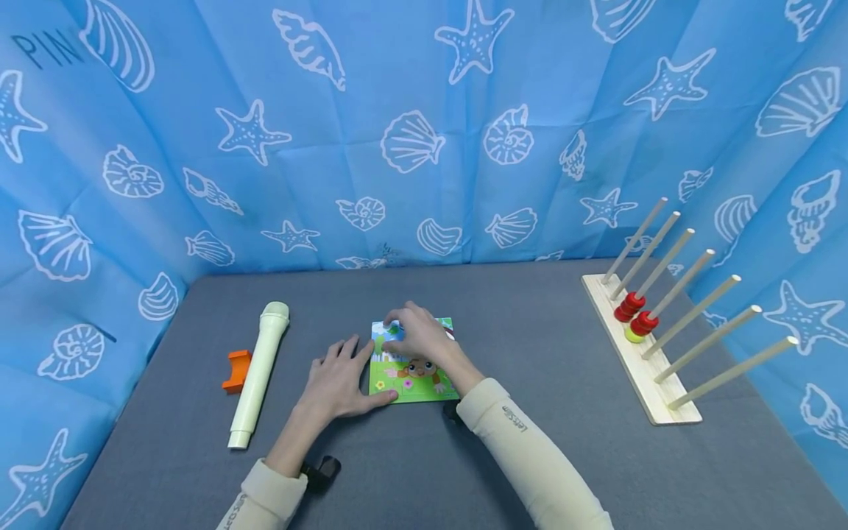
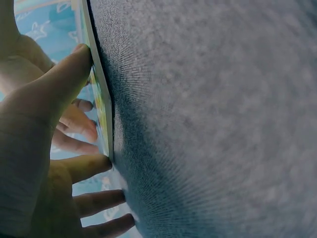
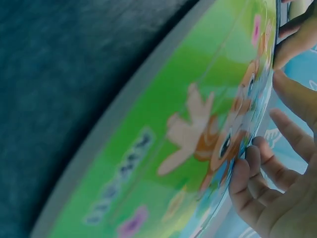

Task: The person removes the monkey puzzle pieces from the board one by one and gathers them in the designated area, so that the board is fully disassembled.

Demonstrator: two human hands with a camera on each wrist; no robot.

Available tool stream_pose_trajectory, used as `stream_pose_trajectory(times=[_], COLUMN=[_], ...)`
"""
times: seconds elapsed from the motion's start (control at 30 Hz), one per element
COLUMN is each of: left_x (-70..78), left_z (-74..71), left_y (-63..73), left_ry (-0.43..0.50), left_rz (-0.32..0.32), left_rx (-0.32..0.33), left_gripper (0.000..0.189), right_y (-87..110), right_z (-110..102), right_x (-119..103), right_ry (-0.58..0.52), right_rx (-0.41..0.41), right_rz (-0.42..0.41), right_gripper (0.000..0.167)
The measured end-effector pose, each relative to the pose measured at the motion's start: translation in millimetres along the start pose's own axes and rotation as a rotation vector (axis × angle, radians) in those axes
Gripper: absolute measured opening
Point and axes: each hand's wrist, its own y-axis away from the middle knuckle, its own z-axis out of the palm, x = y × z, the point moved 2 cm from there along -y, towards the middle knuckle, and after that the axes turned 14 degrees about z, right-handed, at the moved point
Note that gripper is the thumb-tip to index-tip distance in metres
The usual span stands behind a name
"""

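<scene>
A flat picture puzzle board (image 1: 424, 392) with a cartoon monkey on green grass lies on the table. My left hand (image 1: 336, 383) is spread along its left side, the thumb resting on the near edge and the fingertips down by the left corner. Over the upper part of the board, my right hand (image 1: 419, 335) arches with thumb and forefinger apart. In the right wrist view, the fingertips (image 3: 241, 173) touch the printed surface, and no loose thing shows between them. Fine seams run across the picture (image 3: 198, 124) there.
To the left lies a pale green toy microphone (image 1: 261, 372) beside an orange curved block (image 1: 237, 370). A wooden peg rack (image 1: 652, 390) stands at the right, with red rings (image 1: 629, 307) and a yellow-green ring on its pegs. A blue shell-patterned curtain (image 1: 411, 199) surrounds the table.
</scene>
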Motion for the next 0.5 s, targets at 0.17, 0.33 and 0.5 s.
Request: stream_pose_trajectory(times=[0.17,0.33,0.5], left_x=[0.5,0.3,0.3], left_z=[-1.5,-1.4,-2.3], left_y=[-0.7,-0.5,-0.5], left_ry=[-0.022,-0.025,-0.02], left_rz=[0.0,-0.003,0.0], left_rx=[-0.017,-0.043,-0.045], left_gripper=[0.102,0.109,0.111], right_y=[-3.0,-2.3,-1.2], right_z=[3.2,4.7,6.3], right_x=[-2.3,-4.5,-6.3], right_ry=[0.044,0.061,0.064], right_rx=[-0.009,-0.015,-0.02], right_rz=[0.062,0.085,0.081], right_gripper=[0.048,0.043,0.038])
